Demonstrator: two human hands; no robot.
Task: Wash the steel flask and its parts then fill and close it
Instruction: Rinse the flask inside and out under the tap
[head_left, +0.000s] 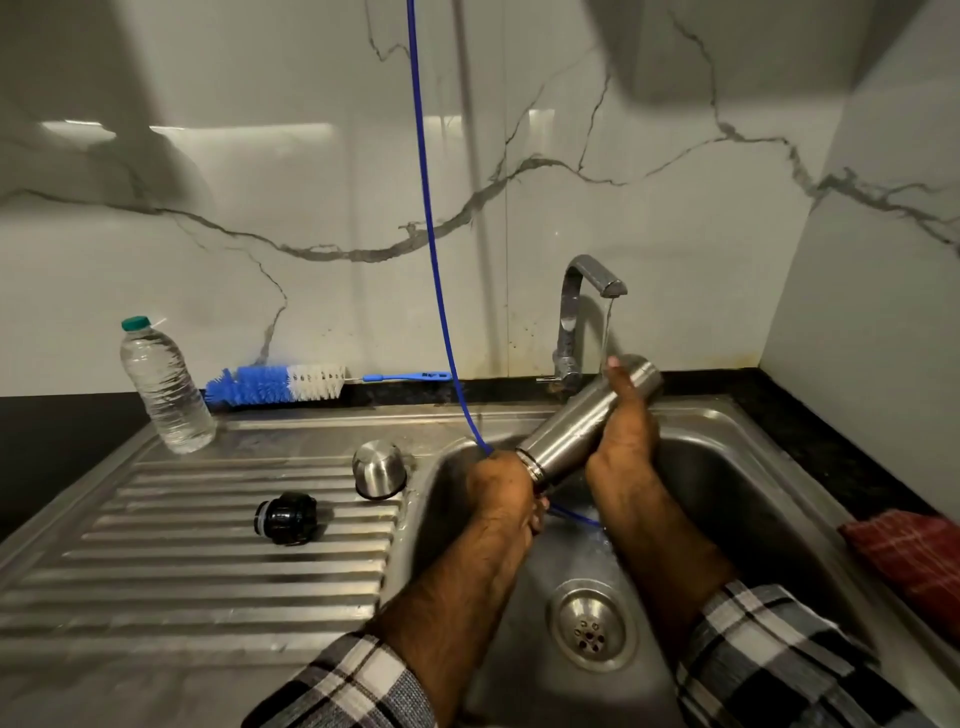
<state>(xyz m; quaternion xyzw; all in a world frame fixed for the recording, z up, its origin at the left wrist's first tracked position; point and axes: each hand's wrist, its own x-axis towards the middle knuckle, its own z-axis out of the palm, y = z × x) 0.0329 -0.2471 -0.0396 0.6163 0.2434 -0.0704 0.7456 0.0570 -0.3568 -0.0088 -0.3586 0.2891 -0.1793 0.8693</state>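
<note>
The steel flask (576, 421) lies tilted over the sink basin (727, 467), its base up under the running tap (587, 283) and its open neck pointing down-left. My left hand (506, 488) grips the neck end. My right hand (623, 421) wraps round the upper body, fingers reaching to the base. A thin stream of water falls onto the base. The steel cup lid (378, 467) stands upside down on the drainboard (156, 545). The black stopper (287, 517) lies on its side on the ribs.
A thin blue hose (431, 234) hangs from above into the basin beside my left hand. A blue-and-white bottle brush (280, 384) lies along the back wall. A clear plastic water bottle (166, 387) stands at back left. A red checked cloth (909, 556) sits on the right counter.
</note>
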